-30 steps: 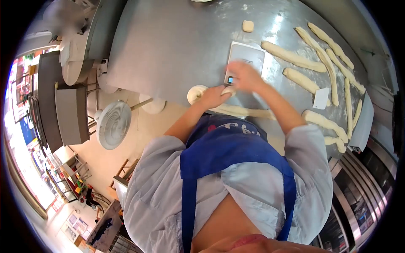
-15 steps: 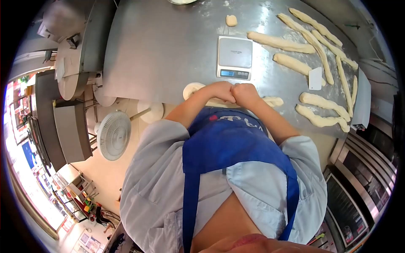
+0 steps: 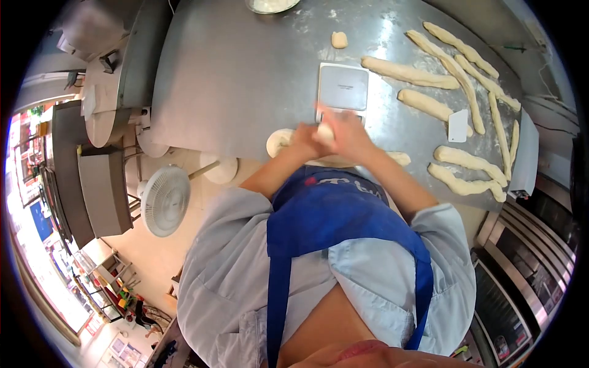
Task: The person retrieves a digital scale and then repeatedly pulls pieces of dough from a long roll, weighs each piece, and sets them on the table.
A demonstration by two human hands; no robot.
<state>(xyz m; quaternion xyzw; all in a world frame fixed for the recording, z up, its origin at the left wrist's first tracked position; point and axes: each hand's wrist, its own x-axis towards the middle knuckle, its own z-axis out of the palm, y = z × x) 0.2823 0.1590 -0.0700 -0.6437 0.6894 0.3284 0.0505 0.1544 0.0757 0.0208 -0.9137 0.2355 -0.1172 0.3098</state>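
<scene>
A pale piece of dough (image 3: 326, 132) shows between my two hands, just in front of the scale. My left hand (image 3: 307, 142) is closed around its lower side. From the other side my right hand (image 3: 347, 131) grips it, its fingers blurred and partly over the scale's near edge. A coiled end of dough (image 3: 279, 141) lies beside my left wrist. Under my right forearm another dough end (image 3: 400, 158) sticks out along the table edge; the stretch between is mostly hidden by my arms. The digital scale (image 3: 343, 89) has a bare plate, and its display is covered by my hand.
One small dough lump (image 3: 338, 40) sits beyond the scale. Several long dough strips (image 3: 410, 72) lie on the floured steel table (image 3: 233, 80) to the right, with a white scraper (image 3: 458, 126) among them. A bowl of flour (image 3: 272, 5) stands at the far edge.
My hands were pressed together at the table edge; now they have moved slightly forward and left, and a dough piece shows between them. My right fingers now reach over the scale's display.
</scene>
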